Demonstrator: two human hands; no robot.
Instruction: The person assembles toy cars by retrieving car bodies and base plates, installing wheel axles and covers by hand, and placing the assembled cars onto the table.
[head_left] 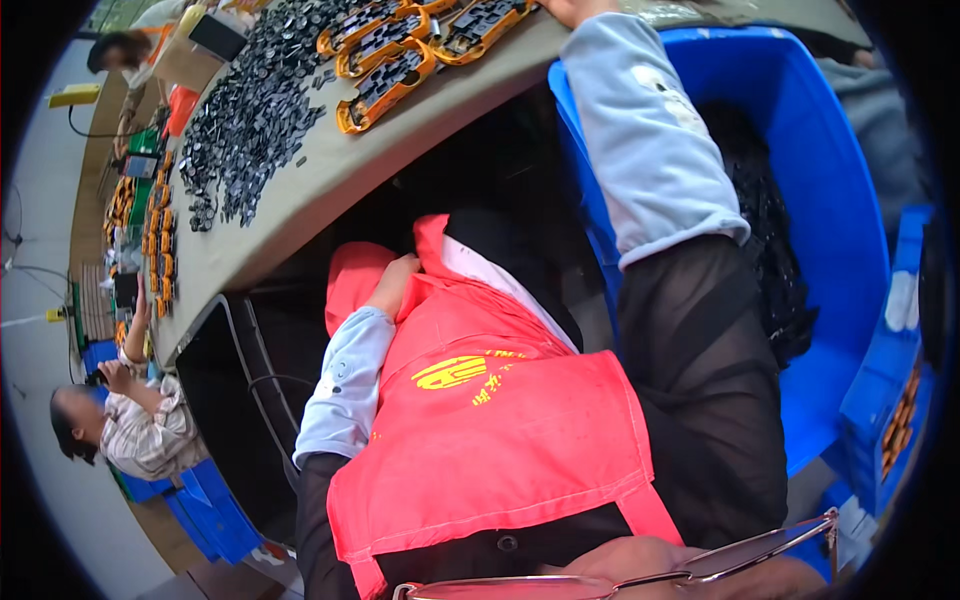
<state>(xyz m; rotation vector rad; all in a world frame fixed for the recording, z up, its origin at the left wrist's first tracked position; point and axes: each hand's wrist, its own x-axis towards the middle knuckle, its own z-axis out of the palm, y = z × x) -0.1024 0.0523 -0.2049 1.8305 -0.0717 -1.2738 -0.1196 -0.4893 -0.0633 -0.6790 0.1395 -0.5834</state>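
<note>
My left hand [395,287] is at my lap, closed on a bunched fold of the red apron [500,410]. Beside its fingers the apron's edge is turned up and shows a pale underside. My right arm, in a light blue sleeve cover, reaches over to the table edge. There my right hand [580,8] is cut off by the upper rim, so its fingers are mostly hidden. Close to its left lie several orange plastic housings [385,92] with black parts inside. A large heap of small black parts [255,125] spreads further left on the table.
A deep blue bin [830,150] with black pieces [765,230] stands at my right, under my right arm. More blue crates [880,390] are beyond it. Rows of orange housings [160,240] line the table's left end, where a co-worker [150,420] sits. Another person [125,60] is further off.
</note>
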